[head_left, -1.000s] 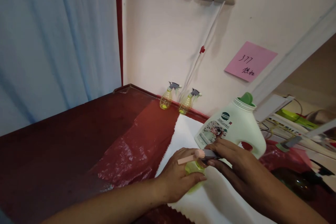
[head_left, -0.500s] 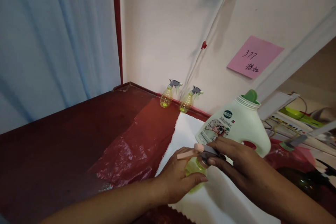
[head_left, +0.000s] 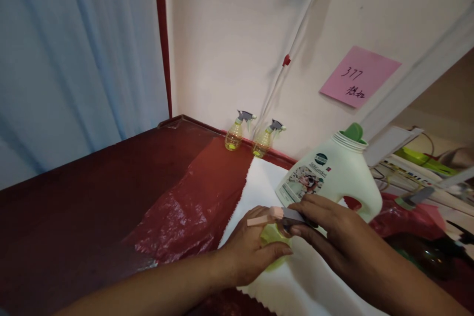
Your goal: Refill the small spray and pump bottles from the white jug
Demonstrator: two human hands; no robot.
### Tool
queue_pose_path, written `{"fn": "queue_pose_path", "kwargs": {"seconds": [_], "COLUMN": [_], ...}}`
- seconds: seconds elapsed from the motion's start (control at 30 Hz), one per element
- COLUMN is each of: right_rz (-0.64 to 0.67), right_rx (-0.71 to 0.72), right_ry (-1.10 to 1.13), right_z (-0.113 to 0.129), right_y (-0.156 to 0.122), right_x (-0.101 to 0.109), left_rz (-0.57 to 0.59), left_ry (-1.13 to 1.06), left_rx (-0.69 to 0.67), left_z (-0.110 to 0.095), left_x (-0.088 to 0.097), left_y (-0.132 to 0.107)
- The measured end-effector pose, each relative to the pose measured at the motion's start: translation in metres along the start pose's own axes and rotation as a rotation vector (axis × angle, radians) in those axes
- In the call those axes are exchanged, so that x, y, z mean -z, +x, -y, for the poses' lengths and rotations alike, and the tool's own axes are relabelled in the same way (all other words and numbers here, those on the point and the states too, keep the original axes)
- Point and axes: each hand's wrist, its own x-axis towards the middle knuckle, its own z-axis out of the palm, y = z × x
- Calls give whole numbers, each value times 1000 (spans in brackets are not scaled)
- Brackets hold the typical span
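My left hand (head_left: pixel 249 251) is wrapped round the body of a small yellow-green spray bottle (head_left: pixel 273 236) that stands on a white cloth (head_left: pixel 303 281). My right hand (head_left: pixel 326 229) grips the bottle's grey spray head (head_left: pixel 291 215), whose pink trigger (head_left: pixel 259 218) sticks out to the left above my left hand. A white detergent jug (head_left: pixel 333 175) with a green cap stands just behind my hands.
Two more small yellow spray bottles (head_left: pixel 237 133) (head_left: pixel 265 140) stand against the wall. A red plastic sheet (head_left: pixel 192 207) lies on the dark red table (head_left: pixel 74 217). A pink note (head_left: pixel 359 76) is stuck to the wall. Clutter and cables (head_left: pixel 418 182) lie at the right.
My right hand has shifted slightly on the spray head, as if turning it; the left hand keeps hold of the bottle. The view drifted a little.
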Motion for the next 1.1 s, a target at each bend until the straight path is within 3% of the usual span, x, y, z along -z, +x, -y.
{"fn": "queue_pose_path", "kwargs": {"seconds": [0.1, 0.27, 0.37, 0.5, 0.77, 0.9, 1.1], "right_rz": [-17, -22, -19, -22, -28, -42, -50], "right_rx": [-6, -33, -40, -26, -32, -30, -42], "right_ry": [21, 31, 35, 41, 50, 75, 82], "right_z": [1, 1, 1, 0, 3, 4, 6], "right_y": [-1, -5, -5, -4, -4, -4, -4], "right_x": [-2, -5, -6, -6, -4, -5, -6], "left_rz": [-15, -157, -197, -212, -104, -109, -208], "left_ry": [-107, -505, -609, -575, -163, -244, -415], "left_rx": [40, 159, 188, 137, 23, 55, 165], "left_z": [0, -4, -9, -10, 3, 0, -5], "left_x": [-3, -20, -27, -25, -7, -11, -21], "left_y": [0, 4, 7, 8, 4, 6, 13]}}
